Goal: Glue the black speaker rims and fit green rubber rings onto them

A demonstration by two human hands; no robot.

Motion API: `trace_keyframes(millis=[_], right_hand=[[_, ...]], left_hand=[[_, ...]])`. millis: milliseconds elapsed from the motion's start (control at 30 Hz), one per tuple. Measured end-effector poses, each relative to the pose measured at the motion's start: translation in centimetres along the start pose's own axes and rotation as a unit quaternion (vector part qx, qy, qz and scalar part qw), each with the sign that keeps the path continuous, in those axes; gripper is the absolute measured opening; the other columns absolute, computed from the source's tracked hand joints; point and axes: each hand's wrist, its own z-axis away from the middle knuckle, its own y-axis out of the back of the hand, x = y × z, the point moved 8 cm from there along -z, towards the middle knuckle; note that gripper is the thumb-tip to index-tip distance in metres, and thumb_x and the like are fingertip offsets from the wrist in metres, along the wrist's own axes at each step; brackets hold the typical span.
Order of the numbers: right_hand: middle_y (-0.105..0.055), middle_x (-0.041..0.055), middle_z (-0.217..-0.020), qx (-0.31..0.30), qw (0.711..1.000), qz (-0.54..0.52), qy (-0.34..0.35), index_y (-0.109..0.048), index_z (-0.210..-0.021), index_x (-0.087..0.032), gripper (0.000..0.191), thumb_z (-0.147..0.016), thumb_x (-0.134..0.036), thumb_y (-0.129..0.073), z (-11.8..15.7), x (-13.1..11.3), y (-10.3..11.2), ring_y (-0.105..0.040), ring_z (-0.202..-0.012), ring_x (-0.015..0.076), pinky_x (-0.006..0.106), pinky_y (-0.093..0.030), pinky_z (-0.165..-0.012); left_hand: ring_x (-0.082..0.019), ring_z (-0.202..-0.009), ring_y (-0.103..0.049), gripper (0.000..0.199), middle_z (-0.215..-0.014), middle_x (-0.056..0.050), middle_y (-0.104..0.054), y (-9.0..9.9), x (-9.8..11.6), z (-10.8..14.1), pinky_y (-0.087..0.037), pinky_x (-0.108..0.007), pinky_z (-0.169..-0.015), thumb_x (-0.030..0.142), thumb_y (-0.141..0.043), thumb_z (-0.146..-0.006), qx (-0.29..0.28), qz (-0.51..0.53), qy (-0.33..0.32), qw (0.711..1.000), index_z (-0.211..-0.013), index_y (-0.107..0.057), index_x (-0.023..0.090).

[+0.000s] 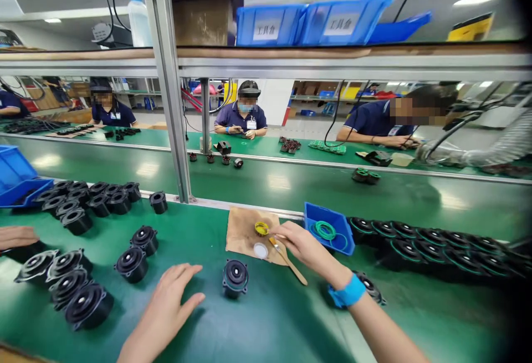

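Observation:
My left hand [172,294] hovers over the green bench with thumb and fingers apart, holding nothing. Just right of it stands a round black housing [235,277] with mounting lugs. My right hand [293,238], with a blue band at the wrist, has its fingers pinched together beside a small yellow cup [261,229]; what they hold is too small to make out. Under the cup lies a stained brown cardboard sheet [239,235]. A wooden-handled brush [296,269] lies across the sheet's edge, near a white round lid [260,250].
A blue bin [348,245] holds green rings [324,231]. Rows of black housings [415,252] stand at the right; more [87,305] stand at the left, by another person's hand [19,236]. A metal post [170,91] rises behind the bench. Several co-workers sit opposite.

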Motion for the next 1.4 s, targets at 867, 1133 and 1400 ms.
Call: trace_keyframes(millis=[867,1133,1400], right_hand=[[-0.072,0.0070,-0.095,0.272,0.942,-0.045,-0.191,-0.063,-0.082,-0.021,0.031,-0.093,-0.048,-0.053,3.8,4.4,3.2,-0.069,-0.071,0.0177,0.030,-0.053,-0.065],[-0.067,0.0006,-0.076,0.406,0.772,-0.408,-0.270,-0.070,-0.093,-0.024,0.015,-0.087,-0.037,-0.066,9.1,1.9,-0.6,-0.066,-0.072,0.0141,0.028,-0.055,-0.072],[-0.067,0.0019,-0.068,0.300,0.780,-0.463,-0.295,-0.073,-0.091,-0.025,0.018,-0.088,-0.041,-0.066,9.0,0.8,-4.1,-0.064,-0.065,0.0147,0.024,-0.055,-0.064]], left_hand=[[-0.031,-0.138,-0.041,0.073,-0.148,-0.010,-0.047,-4.7,2.9,-4.2,-0.040,-0.052,-0.113,0.024,-0.074,-0.078,-0.146,0.119,-0.027,0.982,-0.144,-0.041,0.028],[-0.031,-0.141,-0.038,0.070,-0.148,-0.009,-0.047,-6.1,2.5,-4.2,-0.036,-0.052,-0.115,0.029,-0.076,-0.078,-0.172,0.183,0.003,0.968,-0.140,-0.045,0.029],[-0.028,-0.122,-0.054,0.065,-0.127,-0.007,-0.058,-6.2,2.6,-4.7,-0.047,-0.042,-0.104,0.038,-0.085,-0.069,-0.146,0.233,0.016,0.961,-0.125,-0.053,0.027]])
